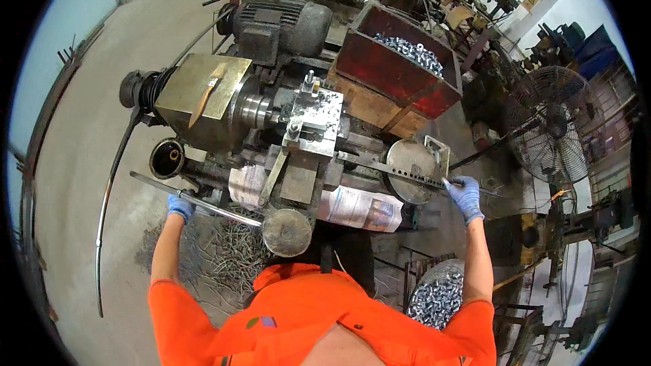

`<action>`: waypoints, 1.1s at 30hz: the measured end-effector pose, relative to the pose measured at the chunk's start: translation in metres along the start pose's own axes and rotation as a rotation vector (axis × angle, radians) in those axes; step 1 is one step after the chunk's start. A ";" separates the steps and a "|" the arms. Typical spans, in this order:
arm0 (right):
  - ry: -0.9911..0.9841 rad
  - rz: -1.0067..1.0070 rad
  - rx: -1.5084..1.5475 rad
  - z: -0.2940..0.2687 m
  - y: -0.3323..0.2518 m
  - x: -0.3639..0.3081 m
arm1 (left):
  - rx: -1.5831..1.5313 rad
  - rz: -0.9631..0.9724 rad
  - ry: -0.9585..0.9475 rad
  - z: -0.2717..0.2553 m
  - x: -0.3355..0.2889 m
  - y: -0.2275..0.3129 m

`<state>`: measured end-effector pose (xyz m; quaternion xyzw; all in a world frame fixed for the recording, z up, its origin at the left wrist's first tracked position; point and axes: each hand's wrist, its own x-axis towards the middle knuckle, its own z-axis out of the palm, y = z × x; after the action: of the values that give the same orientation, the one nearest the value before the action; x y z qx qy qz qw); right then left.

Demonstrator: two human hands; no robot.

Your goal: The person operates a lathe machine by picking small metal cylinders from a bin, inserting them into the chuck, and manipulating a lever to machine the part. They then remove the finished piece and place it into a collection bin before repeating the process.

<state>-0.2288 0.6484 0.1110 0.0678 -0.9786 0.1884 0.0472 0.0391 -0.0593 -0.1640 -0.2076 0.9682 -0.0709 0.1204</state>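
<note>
Curling, it seems, round the near-left metal bar (217, 209), the left hand (181, 206) sits well apart from the right hand (465, 198), which pinches the perforated lever (380, 165) at its right end. A hand straying against the spindle (255, 110), if turning, could snag. The left palm is hidden.

Orange garment (298, 315) — cut off below; left fingers (180, 205) — indistinct.

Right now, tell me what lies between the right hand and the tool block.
In the head view, a perforated metal bar runs from near the tool block to the right hand, crossing over a round metal disc.
</note>
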 end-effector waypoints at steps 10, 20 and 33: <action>-0.132 0.198 -0.672 0.004 0.193 0.021 | -0.817 -0.328 0.233 -0.092 -0.074 -0.067; -0.017 0.291 -0.493 0.031 0.221 -0.045 | -0.575 -0.218 0.470 -0.160 -0.036 0.023; -0.081 0.920 -0.515 0.007 0.295 -0.302 | -0.428 -0.447 0.323 -0.172 -0.016 0.038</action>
<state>0.0241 0.9520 -0.0377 -0.3752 -0.9229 -0.0598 -0.0629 -0.0069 -0.0029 -0.0026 -0.4212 0.8982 0.0771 -0.0993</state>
